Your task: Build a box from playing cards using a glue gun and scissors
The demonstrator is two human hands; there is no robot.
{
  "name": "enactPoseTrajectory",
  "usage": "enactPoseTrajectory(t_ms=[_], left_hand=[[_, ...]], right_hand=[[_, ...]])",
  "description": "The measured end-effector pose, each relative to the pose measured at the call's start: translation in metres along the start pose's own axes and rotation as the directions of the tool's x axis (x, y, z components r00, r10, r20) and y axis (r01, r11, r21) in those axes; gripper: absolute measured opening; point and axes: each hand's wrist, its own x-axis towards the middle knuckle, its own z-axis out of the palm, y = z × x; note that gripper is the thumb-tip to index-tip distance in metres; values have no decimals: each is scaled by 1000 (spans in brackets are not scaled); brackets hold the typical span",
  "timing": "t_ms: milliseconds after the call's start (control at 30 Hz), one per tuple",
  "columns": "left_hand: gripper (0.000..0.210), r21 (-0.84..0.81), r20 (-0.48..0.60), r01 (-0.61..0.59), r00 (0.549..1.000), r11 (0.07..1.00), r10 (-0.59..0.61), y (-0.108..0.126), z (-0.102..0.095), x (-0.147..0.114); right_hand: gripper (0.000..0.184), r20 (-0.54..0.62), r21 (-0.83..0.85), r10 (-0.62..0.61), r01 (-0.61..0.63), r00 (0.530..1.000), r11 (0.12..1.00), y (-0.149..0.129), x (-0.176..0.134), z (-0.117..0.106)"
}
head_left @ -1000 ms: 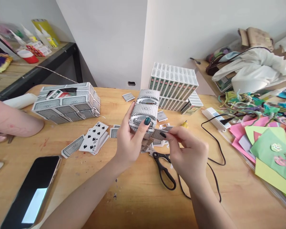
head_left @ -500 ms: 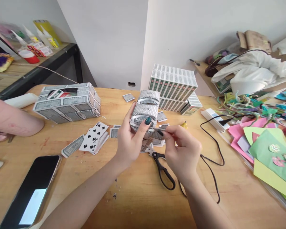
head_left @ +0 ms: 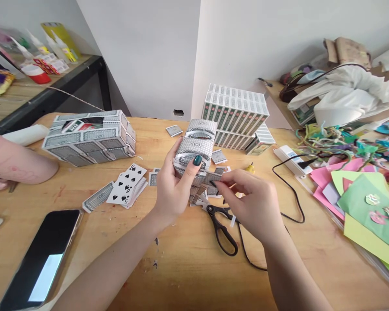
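My left hand (head_left: 172,190) is wrapped round a box-like piece built from playing cards (head_left: 197,144), grey-patterned backs outward, with the thumb pressed on its near end. My right hand (head_left: 251,201) pinches a small playing card (head_left: 212,177) against the near right edge of that piece. Whether the card is joined to it I cannot tell. Just below lie black-handled scissors (head_left: 221,233), their blades partly covering cut card pieces (head_left: 197,194). Left of my hands is a fanned pile of playing cards (head_left: 126,185), a six of spades face up on top.
A larger card-covered box (head_left: 87,140) stands at the back left. Stacked card packs (head_left: 235,112) rise behind my hands. A phone (head_left: 42,259) lies front left. On the right are a power strip (head_left: 290,160), its black cable, and coloured paper (head_left: 366,203).
My right hand has turned and shifted slightly left with the card, its fingers now more stretched. The card-built piece has moved slightly left and up in my left hand.
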Motion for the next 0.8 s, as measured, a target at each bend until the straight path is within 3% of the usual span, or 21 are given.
enactPoseTrajectory(t_ms=[300, 533, 800], left_hand=[[46, 38, -18, -1, 1000, 999, 1, -1, 0, 0], [46, 32, -8, -8, 1000, 999, 8, -1, -1, 1], [44, 25, -9, -7, 1000, 1000, 7, 1, -2, 2]], right_hand=[[10, 64, 156, 131, -140, 989, 978, 5, 0, 10], [12, 100, 325, 144, -169, 984, 931, 11, 0, 17], [11, 82, 303, 130, -149, 988, 941, 10, 3, 19]])
